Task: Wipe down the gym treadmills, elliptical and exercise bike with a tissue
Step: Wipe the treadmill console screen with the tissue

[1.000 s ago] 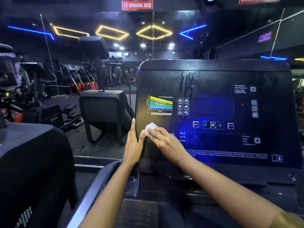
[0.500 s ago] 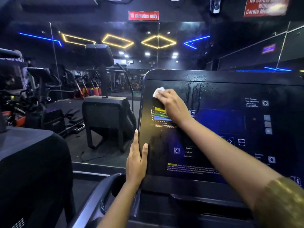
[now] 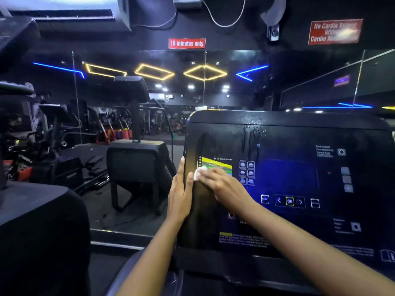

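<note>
A small white crumpled tissue (image 3: 199, 172) lies pressed against the dark, droplet-streaked treadmill console (image 3: 299, 133), near its left edge.

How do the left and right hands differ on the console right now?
The left hand holds nothing; the right hand presses a white tissue under its fingertips. The left hand lies along the left edge of the console, fingers pointing up; the right hand lies on the panel face, fingers pointing left. Both touch the console with fingers fairly straight.

two hands (image 3: 179, 195), one tissue (image 3: 197, 173), one console (image 3: 299, 135), two red signs (image 3: 186, 43), three yellow light frames (image 3: 154, 72).
</note>
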`<state>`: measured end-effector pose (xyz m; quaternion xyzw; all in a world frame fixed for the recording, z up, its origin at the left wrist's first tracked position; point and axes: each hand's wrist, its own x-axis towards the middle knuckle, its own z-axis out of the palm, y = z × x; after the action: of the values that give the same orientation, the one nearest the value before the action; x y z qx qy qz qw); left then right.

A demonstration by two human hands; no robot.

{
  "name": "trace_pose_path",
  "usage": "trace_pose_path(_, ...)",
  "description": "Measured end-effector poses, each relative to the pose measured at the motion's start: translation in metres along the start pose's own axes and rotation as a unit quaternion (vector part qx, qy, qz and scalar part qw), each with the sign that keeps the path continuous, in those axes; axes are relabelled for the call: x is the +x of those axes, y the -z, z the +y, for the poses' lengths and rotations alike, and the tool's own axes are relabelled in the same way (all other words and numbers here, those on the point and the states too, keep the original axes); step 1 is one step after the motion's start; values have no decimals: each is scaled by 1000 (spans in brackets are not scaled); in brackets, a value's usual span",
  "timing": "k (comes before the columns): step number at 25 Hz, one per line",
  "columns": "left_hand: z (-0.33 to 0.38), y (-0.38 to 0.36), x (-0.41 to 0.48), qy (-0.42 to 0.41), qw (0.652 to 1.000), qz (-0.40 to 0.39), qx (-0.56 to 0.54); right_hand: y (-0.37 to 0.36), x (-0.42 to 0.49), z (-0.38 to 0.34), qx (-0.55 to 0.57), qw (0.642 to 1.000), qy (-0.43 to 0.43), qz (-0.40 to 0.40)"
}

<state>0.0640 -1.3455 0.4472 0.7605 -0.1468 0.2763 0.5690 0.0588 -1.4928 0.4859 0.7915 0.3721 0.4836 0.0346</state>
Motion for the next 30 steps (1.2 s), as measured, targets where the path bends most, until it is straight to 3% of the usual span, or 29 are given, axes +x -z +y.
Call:
trace_pose_path(3, 4, -3, 16, -20, 999, -6, 47, 19, 60, 43, 8, 992, -100, 73)
trace_pose_path(6, 0, -3, 13, -31, 999, -10, 43, 21, 103, 75, -4, 990, -135, 41)
trace_pose_path(9, -1, -4, 15, -42, 998, -7, 39, 5, 113, 68, -5, 994, -113, -11)
trace_pose_path(16, -5, -4, 13, -48, 998, 9, 49, -10, 56, 42, -28, 999, 26, -25)
trace_pose_path(20, -4, -5, 14, -46, 998, 1, 33, 15, 107, 81, -3, 997, -81, 19)
trace_pose_path(24, -6, -4, 14, -44, 998, 3, 35, 12, 123, 94, -76, 995, -19, -54)
trace_pose_path(30, -2, -4, 14, -44, 999, -5, 28, 39, 50, 130, -97, 978, -171, 66)
